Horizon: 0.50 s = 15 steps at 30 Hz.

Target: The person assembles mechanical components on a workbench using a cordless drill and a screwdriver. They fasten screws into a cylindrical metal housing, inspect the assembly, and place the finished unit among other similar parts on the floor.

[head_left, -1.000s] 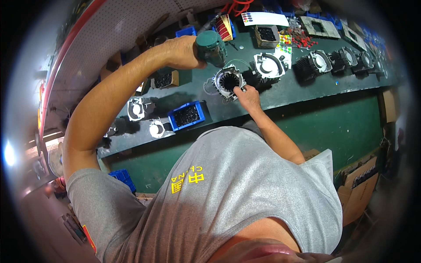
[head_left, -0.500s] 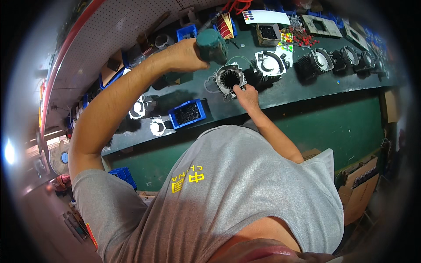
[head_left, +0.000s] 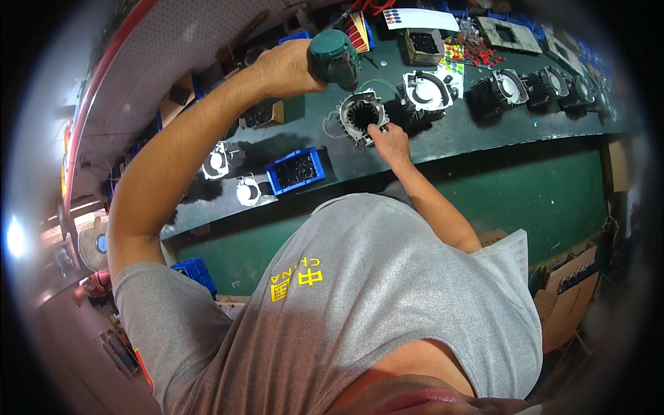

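My left hand is wrapped round a dark green power screwdriver. The tool points down, its lower end close to the far rim of a round metal motor housing; whether it touches cannot be seen. The housing stands on the bench with its hollow, dark finned opening facing up. At its near right rim, my right hand grips it with the thumb over the edge. A thin green wire curves from behind the housing toward a white-topped motor unit on its right.
A blue bin of small black parts stands near the bench's front edge, beside white-faced units. Several finned black motor units line the right side. Farther back are a small box, red parts and sticker sheets.
My left hand and the screwdriver have shifted slightly away from me. A small box of parts left of the tool now shows more fully. My right hand keeps its grip on the housing.
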Available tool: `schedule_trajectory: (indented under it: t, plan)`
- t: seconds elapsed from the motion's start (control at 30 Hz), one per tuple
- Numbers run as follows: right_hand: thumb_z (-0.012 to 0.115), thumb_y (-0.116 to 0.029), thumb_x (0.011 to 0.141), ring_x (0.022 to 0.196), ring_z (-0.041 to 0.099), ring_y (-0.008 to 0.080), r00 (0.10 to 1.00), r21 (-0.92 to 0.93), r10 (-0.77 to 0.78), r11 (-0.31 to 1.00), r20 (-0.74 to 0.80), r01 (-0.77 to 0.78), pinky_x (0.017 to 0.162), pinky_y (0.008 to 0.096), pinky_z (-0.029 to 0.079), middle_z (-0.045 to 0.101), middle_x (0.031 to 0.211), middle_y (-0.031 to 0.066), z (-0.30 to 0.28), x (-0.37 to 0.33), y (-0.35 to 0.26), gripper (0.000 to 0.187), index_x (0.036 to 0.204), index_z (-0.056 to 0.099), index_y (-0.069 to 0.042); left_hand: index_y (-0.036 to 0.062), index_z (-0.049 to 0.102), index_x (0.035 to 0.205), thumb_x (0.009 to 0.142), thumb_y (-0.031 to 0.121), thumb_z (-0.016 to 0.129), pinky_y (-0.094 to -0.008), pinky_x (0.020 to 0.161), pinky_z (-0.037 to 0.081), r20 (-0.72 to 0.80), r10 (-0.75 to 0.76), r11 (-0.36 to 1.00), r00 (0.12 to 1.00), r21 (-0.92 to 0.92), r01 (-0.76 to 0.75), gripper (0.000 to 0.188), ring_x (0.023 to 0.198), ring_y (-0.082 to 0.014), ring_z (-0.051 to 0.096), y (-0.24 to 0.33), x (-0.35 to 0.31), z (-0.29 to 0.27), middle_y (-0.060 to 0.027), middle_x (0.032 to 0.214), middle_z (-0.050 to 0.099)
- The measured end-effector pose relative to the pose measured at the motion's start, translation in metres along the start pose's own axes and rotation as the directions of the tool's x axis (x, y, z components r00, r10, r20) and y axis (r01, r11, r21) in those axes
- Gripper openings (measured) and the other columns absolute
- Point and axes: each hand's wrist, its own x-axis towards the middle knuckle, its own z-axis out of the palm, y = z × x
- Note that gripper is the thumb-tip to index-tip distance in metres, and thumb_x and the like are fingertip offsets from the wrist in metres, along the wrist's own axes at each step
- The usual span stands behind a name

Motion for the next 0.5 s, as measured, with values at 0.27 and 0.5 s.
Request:
schedule_trajectory:
  t: [0.27, 0.5]
  plan:
    - [0.063, -0.049, 0.081, 0.092, 0.069, 0.0460, 1.000, -0.025, -0.010, 1.000, -0.009, 0.009, 0.085, 0.0486, 0.053, 0.071, 0.091, 0.0298, 0.003, 0.003, 0.004, 0.057, 0.094, 0.072, 0.006, 0.0048, 0.069, 0.112, 0.072, 0.017, 0.077, -0.0389, 0.079, 0.055, 0.167, -0.035, 0.970, 0.985, -0.232, 0.073, 0.042, 0.087, -0.0252, 0.071, -0.006, 0.007, -0.002, -0.0150, 0.090, 0.074]
    - [0.063, -0.049, 0.081, 0.096, 0.069, 0.0470, 1.000, -0.022, 0.019, 1.000, 0.004, -0.019, 0.087, 0.0491, 0.053, 0.071, 0.094, 0.0306, 0.001, 0.002, 0.001, 0.058, 0.096, 0.072, 0.006, 0.0051, 0.069, 0.115, 0.071, 0.016, 0.077, -0.0391, 0.081, 0.055, 0.092, 0.050, 0.982, 0.994, -0.189, -0.032, 0.046, 0.088, -0.0261, 0.070, -0.007, 0.006, -0.003, -0.0154, 0.093, 0.074]
